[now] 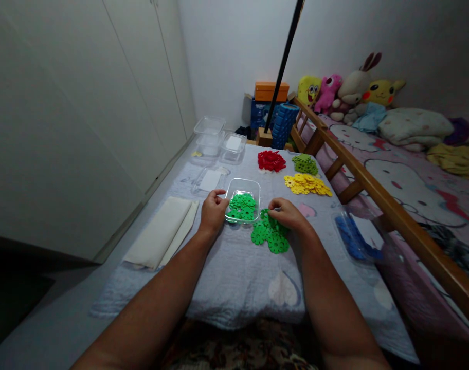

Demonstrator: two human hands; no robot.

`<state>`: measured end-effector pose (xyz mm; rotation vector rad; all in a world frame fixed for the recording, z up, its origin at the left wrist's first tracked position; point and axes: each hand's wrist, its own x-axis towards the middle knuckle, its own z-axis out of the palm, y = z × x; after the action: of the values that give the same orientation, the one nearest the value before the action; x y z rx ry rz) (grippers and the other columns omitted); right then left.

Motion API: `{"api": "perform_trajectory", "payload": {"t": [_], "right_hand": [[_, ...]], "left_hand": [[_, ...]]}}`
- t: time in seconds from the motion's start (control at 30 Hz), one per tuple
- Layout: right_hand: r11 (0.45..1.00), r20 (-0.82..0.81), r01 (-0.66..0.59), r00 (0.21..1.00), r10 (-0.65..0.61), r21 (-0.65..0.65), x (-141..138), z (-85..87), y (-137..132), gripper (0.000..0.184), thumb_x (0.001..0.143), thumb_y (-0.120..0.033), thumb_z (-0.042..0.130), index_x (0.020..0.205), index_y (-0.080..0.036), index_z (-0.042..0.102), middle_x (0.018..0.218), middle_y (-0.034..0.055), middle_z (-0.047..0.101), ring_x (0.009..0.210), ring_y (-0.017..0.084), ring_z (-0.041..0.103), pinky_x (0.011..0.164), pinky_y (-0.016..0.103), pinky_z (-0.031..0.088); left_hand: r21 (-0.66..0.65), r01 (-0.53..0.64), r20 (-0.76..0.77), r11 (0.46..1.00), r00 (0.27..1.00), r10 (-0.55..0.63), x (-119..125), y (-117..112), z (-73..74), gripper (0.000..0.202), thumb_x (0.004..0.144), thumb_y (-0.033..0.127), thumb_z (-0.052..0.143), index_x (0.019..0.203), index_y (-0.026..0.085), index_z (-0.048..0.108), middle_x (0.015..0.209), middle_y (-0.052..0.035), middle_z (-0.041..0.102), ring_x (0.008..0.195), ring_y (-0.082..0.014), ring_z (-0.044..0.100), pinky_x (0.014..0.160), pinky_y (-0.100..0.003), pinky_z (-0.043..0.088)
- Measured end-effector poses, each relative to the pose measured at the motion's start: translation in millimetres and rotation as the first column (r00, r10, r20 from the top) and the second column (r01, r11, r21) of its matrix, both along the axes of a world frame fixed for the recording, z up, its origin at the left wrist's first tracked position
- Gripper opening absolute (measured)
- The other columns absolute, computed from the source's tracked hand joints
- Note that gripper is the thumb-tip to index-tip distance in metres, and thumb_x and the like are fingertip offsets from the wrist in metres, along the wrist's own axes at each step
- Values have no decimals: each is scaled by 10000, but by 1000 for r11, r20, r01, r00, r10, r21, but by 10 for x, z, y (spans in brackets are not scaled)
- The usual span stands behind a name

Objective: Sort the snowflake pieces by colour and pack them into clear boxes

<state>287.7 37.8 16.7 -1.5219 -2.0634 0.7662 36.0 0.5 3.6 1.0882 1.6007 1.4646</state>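
Observation:
My left hand (pixel 215 208) grips the left rim of a clear plastic container (pixel 259 198), thumb and fingers closed on its edge. Inside it lie several green flower-shaped plastic discs (pixel 242 203). On the container's right, my right hand (pixel 286 213) is closed in a pinch on a green disc (pixel 266 214) at the top of a loose green pile (pixel 271 238). Its fingers partly hide that disc and the pile's right side.
Farther back lie red pieces (pixel 271 161), yellow discs (pixel 307 184) and light green discs (pixel 305 164). A container of blue pieces (pixel 354 239) sits at right, by the wooden bed rail (pixel 358 177). Clear containers (pixel 209 131) and folded cloth (pixel 159 231) are at left. A black pole (pixel 284 64) rises behind.

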Motion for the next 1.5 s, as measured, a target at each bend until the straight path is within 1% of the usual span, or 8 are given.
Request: {"api": "perform_trajectory", "payload": {"t": [0.2, 0.43, 0.57, 0.7, 0.87, 1.1, 1.27, 1.5], "right_hand": [[999, -225, 35, 974, -33, 7, 1, 76, 22, 62, 671, -279, 606, 673, -219, 623, 711, -2, 632, 714, 183, 577, 719, 314, 452], [910, -394, 236, 915, -90, 342, -203, 161, -88, 129, 804, -349, 636, 774, -229, 670, 816, 27, 697, 852, 220, 618, 864, 372, 459], [895, -265, 140, 964, -25, 423, -404, 224, -176, 87, 850, -282, 641, 806, -241, 704, 849, 34, 728, 908, 235, 607, 906, 388, 421], [935, -30, -5, 999, 17, 355, -591, 343, -193, 111, 882, -225, 638, 877, -245, 747, 942, 47, 749, 1007, 242, 576, 986, 411, 338], [956, 215, -164, 970, 111, 244, -823, 461, -125, 145, 908, -236, 632, 935, -254, 773, 1015, 51, 767, 1075, 259, 552, 994, 426, 269], [964, 345, -214, 926, 150, 157, -1061, 407, -10, 202, 909, -206, 601, 967, -268, 784, 966, 43, 780, 1032, 249, 584, 1015, 454, 238], [966, 252, -160, 962, 106, 204, -938, 419, 4, 193, 893, -201, 618, 1002, -251, 768, 1047, 48, 777, 1081, 256, 594, 1055, 469, 252], [973, 157, -34, 988, -2, 226, -371, 444, 32, 160, 888, -218, 622, 978, -236, 753, 1077, 67, 752, 1076, 260, 601, 1014, 430, 358]], "left_hand": [[-12, -11, -28, 1000, 1000, 10, -37, 11, -6, 351, 705, 298, 624, 1033, 174, 639, 598, 81, 456, 566, -125, 468, 582, -246, 362], [-5, -27, -27, 1000, 999, 27, -75, 24, -6, 353, 702, 301, 623, 1032, 175, 630, 596, 81, 461, 562, -125, 468, 589, -250, 369], [-18, -25, -21, 1000, 999, 25, -75, 23, 2, 360, 692, 309, 621, 1025, 174, 628, 595, 79, 461, 565, -128, 472, 585, -248, 370], [-27, -16, -17, 1000, 1000, 15, -70, 13, 22, 373, 688, 312, 617, 1033, 169, 631, 607, 71, 487, 567, -131, 480, 583, -249, 377], [-21, -11, -9, 1000, 1000, 11, -73, 4, 33, 364, 693, 307, 629, 1026, 163, 635, 607, 70, 498, 560, -127, 484, 574, -245, 382], [-18, -11, -17, 1000, 1000, 10, -76, 7, 36, 350, 688, 284, 624, 1013, 158, 639, 591, 75, 485, 550, -123, 477, 564, -240, 375], [-18, -9, 2, 1000, 1000, 9, -61, -3, 56, 350, 685, 291, 621, 1009, 160, 634, 590, 76, 477, 548, -124, 478, 554, -240, 367], [-27, -13, -14, 1000, 1000, 13, -65, 0, 55, 354, 687, 299, 616, 1015, 167, 637, 604, 68, 485, 561, -128, 476, 561, -244, 357]]}}
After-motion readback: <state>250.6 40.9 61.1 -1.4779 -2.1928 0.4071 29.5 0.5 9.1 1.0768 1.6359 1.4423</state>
